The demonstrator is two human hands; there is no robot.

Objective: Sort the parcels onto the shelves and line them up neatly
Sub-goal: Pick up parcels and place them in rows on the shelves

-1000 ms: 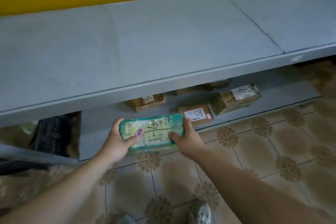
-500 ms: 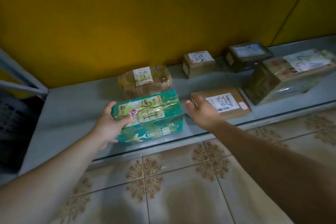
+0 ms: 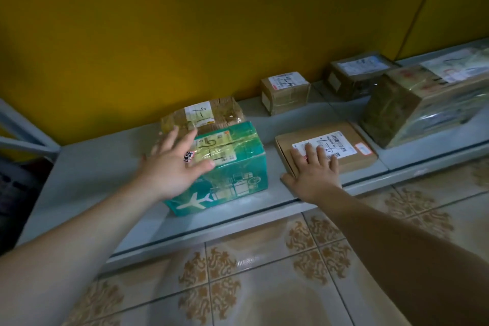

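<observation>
Fingers apart, your left grip (image 3: 172,169) lies on the green box (image 3: 238,182), right grip (image 3: 315,174) on the brown parcel (image 3: 356,163); taped box (image 3: 225,111) behind.

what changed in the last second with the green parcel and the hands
The green parcel, held in both hands before, now sits on the shelf. The left hand has let go and is open over its top; the right hand moved right onto the flat brown parcel. The other parcels stayed put.

Grey shelf (image 3: 92,167): six parcels.
Front: green box (image 3: 238,167), flat carton (image 3: 354,164), large wrapped box (image 3: 412,106). Rear: taped parcel (image 3: 225,111), small box (image 3: 285,95), dark box (image 3: 352,77).
</observation>
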